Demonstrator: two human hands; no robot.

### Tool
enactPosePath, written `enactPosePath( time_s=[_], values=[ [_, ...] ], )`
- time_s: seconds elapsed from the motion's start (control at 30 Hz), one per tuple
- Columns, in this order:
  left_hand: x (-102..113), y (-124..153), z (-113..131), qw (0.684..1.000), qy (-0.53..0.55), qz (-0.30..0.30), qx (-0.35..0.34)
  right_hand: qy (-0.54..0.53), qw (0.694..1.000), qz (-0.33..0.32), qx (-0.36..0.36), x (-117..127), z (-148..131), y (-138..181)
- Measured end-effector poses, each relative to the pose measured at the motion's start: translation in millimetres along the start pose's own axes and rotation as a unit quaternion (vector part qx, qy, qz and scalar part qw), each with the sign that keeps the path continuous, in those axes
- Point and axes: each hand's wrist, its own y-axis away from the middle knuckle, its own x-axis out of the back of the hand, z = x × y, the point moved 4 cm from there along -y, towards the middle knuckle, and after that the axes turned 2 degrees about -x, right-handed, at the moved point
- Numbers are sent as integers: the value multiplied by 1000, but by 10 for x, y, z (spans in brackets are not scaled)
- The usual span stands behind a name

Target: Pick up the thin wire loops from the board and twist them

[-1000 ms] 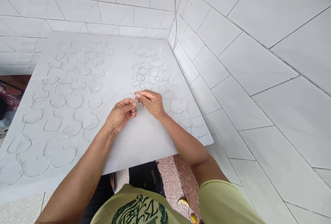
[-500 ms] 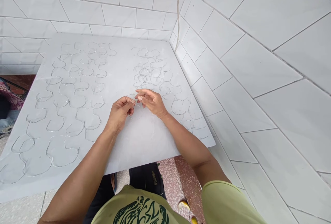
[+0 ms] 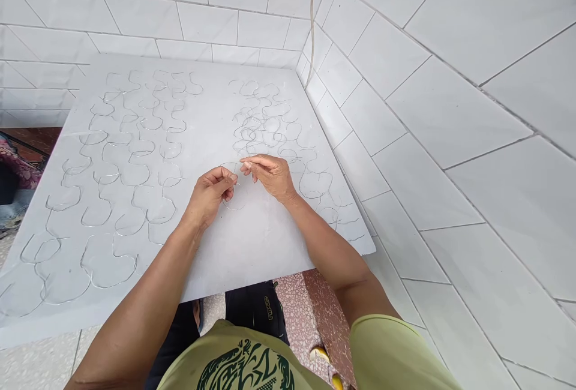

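Observation:
My left hand [image 3: 215,189] is closed in a pinch on a thin bent wire [image 3: 233,209] over the table. One curve of the wire shows below the fingertips, and another faint curve rises above them. My right hand [image 3: 269,175] is just to the right, a small gap from the left fingertips. Its fingers stretch leftward with the thumb close under the index finger; I make out no wire between them. Rows of curved wire pieces [image 3: 164,213] lie on the left part of the white tabletop [image 3: 252,252], and a denser tangle of wires [image 3: 265,129] lies beyond my right hand.
White tiled walls [image 3: 423,132] border the table at the back and right. A pale cable [image 3: 312,24] hangs down in the corner. Dark and patterned cloth [image 3: 18,168] shows past the left edge. Below the front edge are a black bag-like item [image 3: 258,312] and speckled floor.
My right hand has drawn slightly right, away from the left fingertips, and its thumb and index finger are closer together. My left hand keeps its pinch on the wire with hardly any movement.

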Motion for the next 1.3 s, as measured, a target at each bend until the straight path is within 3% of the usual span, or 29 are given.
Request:
enactPosePath(
  time_s=[0.2,0.47,0.67,0.93,1.1,1.3],
  values=[
    [-11,-3,-27,1000,-8,-16,-9,-2,999,-27,-37,68,-26,-31],
    [3,14,-17,988,-144,-11,-59,-166,977,-81,-109,21,61,-55],
    [-22,25,-16,989,-138,-26,-40,-145,973,-109,-142,29,81,-29],
    [-18,7,-22,1000,-18,-7,24,-125,982,-68,-124,89,18,-43],
    [-10,24,20,998,-69,7,3,-91,988,-56,-110,146,7,-72],
    [-66,34,18,993,-116,-20,0,-70,991,-70,-87,182,28,-95]
  ],
)
